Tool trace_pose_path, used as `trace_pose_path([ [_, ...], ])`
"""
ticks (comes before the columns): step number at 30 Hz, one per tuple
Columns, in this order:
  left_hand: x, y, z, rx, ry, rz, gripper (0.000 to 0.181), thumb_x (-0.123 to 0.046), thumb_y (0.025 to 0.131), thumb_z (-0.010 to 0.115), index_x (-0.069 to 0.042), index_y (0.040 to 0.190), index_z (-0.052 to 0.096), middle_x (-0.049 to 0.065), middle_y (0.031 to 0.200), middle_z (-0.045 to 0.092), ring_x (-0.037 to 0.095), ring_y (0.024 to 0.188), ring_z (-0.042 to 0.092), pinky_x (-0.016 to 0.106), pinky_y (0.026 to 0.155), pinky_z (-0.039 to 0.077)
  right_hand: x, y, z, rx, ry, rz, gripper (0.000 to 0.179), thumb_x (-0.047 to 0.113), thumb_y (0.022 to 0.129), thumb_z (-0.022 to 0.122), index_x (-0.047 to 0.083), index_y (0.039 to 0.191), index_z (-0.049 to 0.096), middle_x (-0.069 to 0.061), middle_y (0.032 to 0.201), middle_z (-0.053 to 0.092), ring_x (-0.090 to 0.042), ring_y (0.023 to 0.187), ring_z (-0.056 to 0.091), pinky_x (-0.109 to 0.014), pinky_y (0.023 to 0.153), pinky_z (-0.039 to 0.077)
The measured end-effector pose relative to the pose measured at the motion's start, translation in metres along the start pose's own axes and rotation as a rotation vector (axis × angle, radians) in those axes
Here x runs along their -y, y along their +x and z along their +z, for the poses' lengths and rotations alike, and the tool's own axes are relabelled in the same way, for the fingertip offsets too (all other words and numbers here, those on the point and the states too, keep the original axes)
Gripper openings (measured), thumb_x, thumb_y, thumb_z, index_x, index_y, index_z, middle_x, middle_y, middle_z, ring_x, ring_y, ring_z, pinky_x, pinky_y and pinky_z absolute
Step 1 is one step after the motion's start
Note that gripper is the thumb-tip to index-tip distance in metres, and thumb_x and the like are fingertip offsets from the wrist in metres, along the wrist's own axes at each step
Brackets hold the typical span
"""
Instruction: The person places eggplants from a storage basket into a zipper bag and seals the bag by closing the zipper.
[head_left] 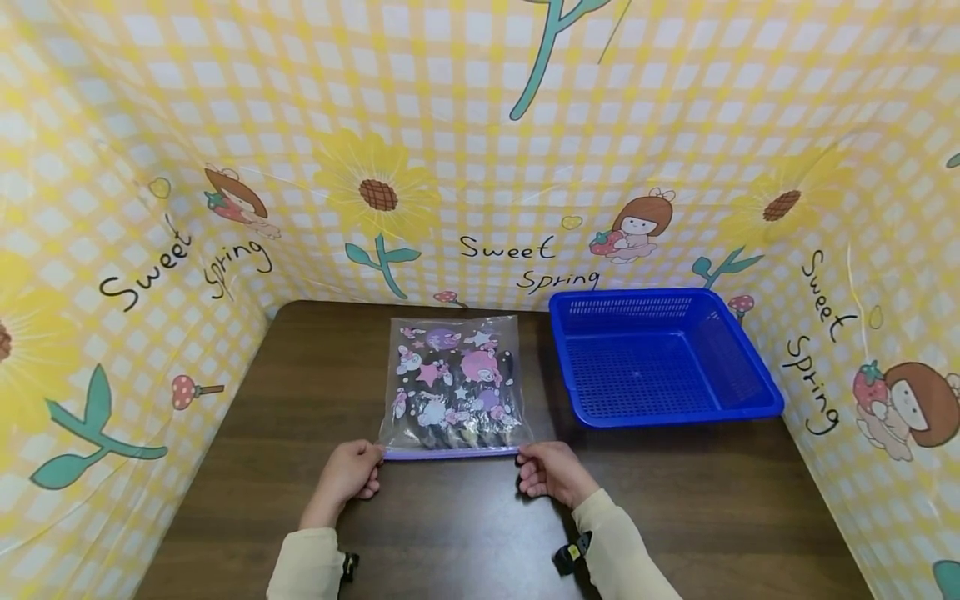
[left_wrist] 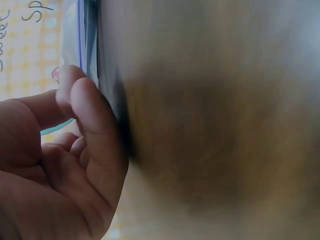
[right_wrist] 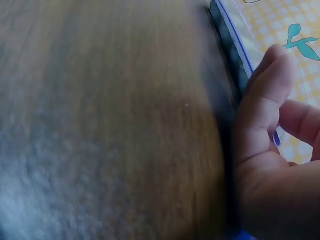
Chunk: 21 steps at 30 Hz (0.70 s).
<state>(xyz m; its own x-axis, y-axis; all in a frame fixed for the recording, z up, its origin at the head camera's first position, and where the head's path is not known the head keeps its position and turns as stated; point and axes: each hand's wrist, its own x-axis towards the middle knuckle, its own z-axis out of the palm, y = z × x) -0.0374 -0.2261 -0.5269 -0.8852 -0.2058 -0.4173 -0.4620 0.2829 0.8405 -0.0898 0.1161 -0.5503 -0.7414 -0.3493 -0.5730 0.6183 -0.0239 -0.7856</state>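
Note:
A clear zip bag [head_left: 457, 387] printed with pink, purple and white cartoon figures and stars lies on the brown table [head_left: 465, 533]. Its purple zip strip [head_left: 450, 454] runs along the near edge. At the strip's left end my left hand [head_left: 351, 471] pinches the corner between thumb and forefinger. My right hand [head_left: 555, 471] pinches the opposite corner the same way, so the strip is stretched straight between them. The left wrist view shows the thumb and fingertip of the left hand [left_wrist: 75, 145] together at the bag's edge.
Right of the bag stands a blue plastic basket [head_left: 675, 414] with perforated sides and bottom, close to the back wall. A yellow checked cloth [head_left: 465, 167] with sunflowers and "Sweet Spring" lettering encloses the table at the back and both sides.

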Motion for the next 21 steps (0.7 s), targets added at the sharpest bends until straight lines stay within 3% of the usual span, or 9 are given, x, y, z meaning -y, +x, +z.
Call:
trace_pose_path([
  [6, -0.005, 0.01, -0.006, -0.001, 0.103, 0.038, 0.024, -0.013, 0.102, 0.055, 0.002, 0.083, 0.058, 0.007, 0.062, 0.054, 0.014, 0.05, 0.057, 0.029, 0.048, 0.05, -0.001, -0.002, 0.0, 0.027, -0.118, -0.018, 0.024, 0.02, 0.098, 0.058, -0.003, 0.091, 0.062, -0.004, 0.061, 0.06, -0.013, 0.048, 0.061, -0.026, 0.046, 0.051],
  [9, -0.008, 0.009, -0.009, -0.041, 0.289, 0.095, 0.024, -0.018, 0.102, 0.055, -0.002, 0.085, 0.06, 0.007, 0.066, 0.057, 0.018, 0.058, 0.057, 0.034, 0.056, 0.049, 0.0, -0.008, 0.0, 0.04, -0.243, -0.015, 0.03, 0.026, 0.1, 0.056, -0.002, 0.091, 0.061, -0.005, 0.059, 0.059, -0.013, 0.045, 0.059, -0.026, 0.042, 0.049],
  [11, -0.011, 0.005, -0.01, -0.079, 0.455, 0.152, 0.022, -0.022, 0.101, 0.056, -0.004, 0.088, 0.061, 0.008, 0.072, 0.06, 0.023, 0.065, 0.059, 0.042, 0.061, 0.049, 0.002, -0.016, 0.0, 0.008, -0.359, -0.042, 0.032, 0.028, 0.101, 0.055, -0.001, 0.089, 0.061, -0.006, 0.057, 0.059, -0.013, 0.042, 0.058, -0.026, 0.04, 0.048],
  [13, -0.015, -0.002, -0.01, -0.135, 0.602, 0.227, 0.02, -0.022, 0.099, 0.059, -0.003, 0.092, 0.061, 0.01, 0.079, 0.061, 0.029, 0.071, 0.061, 0.048, 0.064, 0.047, 0.006, -0.024, 0.002, -0.077, -0.524, -0.137, 0.03, 0.027, 0.101, 0.057, 0.001, 0.087, 0.061, -0.005, 0.058, 0.059, -0.014, 0.042, 0.057, -0.028, 0.041, 0.048],
  [16, -0.022, -0.012, -0.007, -0.22, 0.728, 0.376, 0.024, -0.019, 0.096, 0.065, 0.002, 0.106, 0.062, 0.018, 0.092, 0.064, 0.038, 0.082, 0.065, 0.055, 0.067, 0.05, 0.013, -0.036, 0.009, -0.277, -0.85, -0.385, 0.023, 0.025, 0.098, 0.062, 0.005, 0.086, 0.063, -0.004, 0.067, 0.062, -0.017, 0.054, 0.061, -0.034, 0.052, 0.052],
  [19, -0.03, -0.018, -0.001, -0.266, 0.801, 0.568, 0.041, -0.02, 0.093, 0.071, 0.005, 0.123, 0.059, 0.025, 0.11, 0.063, 0.044, 0.101, 0.062, 0.058, 0.082, 0.05, 0.019, -0.044, 0.019, -0.447, -1.109, -0.597, 0.027, 0.03, 0.094, 0.069, 0.005, 0.105, 0.067, -0.012, 0.094, 0.067, -0.03, 0.085, 0.067, -0.045, 0.073, 0.054],
  [21, -0.036, -0.021, 0.005, -0.262, 0.843, 0.666, 0.058, -0.027, 0.092, 0.074, 0.001, 0.138, 0.053, 0.029, 0.132, 0.055, 0.047, 0.124, 0.051, 0.06, 0.1, 0.041, 0.023, -0.047, 0.026, -0.451, -1.196, -0.673, 0.049, 0.037, 0.092, 0.072, 0.005, 0.127, 0.062, -0.024, 0.123, 0.061, -0.04, 0.112, 0.06, -0.056, 0.087, 0.05],
])
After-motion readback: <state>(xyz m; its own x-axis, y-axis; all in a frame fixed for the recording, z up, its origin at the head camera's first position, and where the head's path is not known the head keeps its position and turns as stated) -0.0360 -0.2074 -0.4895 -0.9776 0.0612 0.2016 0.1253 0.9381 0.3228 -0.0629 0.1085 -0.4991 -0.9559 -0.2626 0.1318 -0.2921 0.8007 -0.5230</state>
